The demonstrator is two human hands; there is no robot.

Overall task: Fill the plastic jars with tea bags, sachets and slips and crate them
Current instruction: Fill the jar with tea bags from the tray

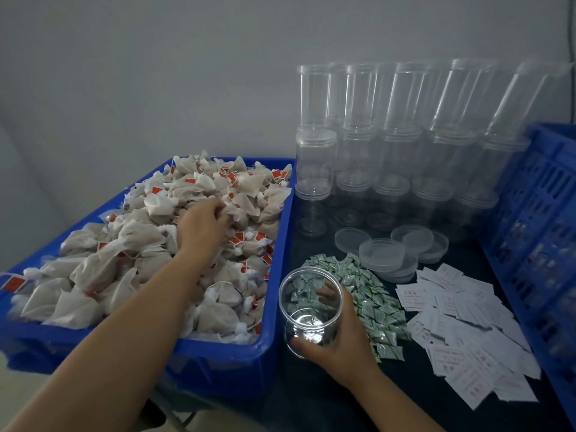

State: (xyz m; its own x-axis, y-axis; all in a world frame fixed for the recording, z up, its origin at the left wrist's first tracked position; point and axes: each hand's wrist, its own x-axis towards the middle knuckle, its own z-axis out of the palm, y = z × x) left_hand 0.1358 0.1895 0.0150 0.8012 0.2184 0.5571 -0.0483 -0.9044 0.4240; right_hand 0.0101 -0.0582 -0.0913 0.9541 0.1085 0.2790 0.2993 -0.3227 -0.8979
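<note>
While the right hand (pixel 335 335) gripped an empty jar (pixel 311 310) beside the sachets (pixel 371 294), the left hand (pixel 204 226) seemingly pinched tea bags (pixel 149 244) in the blue bin (pixel 218 366); tangled strings could drag extras out.

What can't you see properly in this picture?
- Slips, head view: print too small to read.
- Blue crate, head view: cut off by the right edge; its inside is blurred.
- Left hand, head view: fingertips buried among tea bags.
- Stacked jars, head view: blurred, uncountable.
</note>
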